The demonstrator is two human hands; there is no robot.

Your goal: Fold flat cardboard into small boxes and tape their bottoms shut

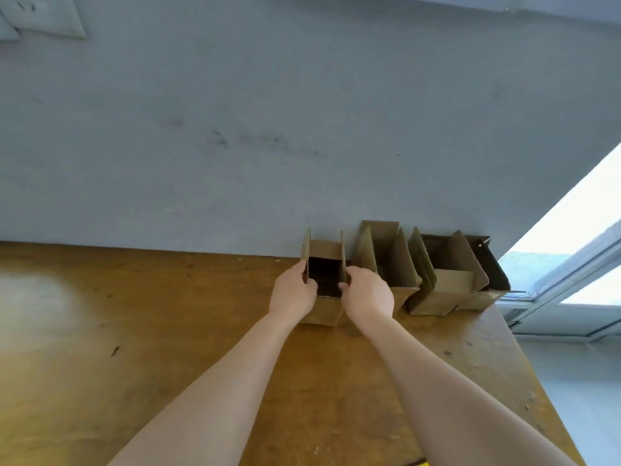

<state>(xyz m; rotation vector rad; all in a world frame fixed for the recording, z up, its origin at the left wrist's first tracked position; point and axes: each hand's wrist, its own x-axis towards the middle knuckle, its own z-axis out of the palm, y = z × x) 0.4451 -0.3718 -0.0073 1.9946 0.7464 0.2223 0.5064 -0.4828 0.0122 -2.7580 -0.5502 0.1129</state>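
A small brown cardboard box (325,253) stands upright on the wooden table (168,331) near the wall, its top open and its flaps pointing up. My left hand (293,291) grips the box's left wall at the rim, thumb inside. On the other side my right hand (367,292) grips the right wall the same way. To its right stand three more open-topped cardboard boxes in a row: one (386,257) right beside it, a second (443,280), and a third (487,270) at the table's corner.
A grey-blue wall (302,129) rises directly behind the boxes. The table's right edge runs diagonally down from the last box, with a bright window (578,237) and its frame beyond. A yellow object (418,463) peeks in at the bottom edge.
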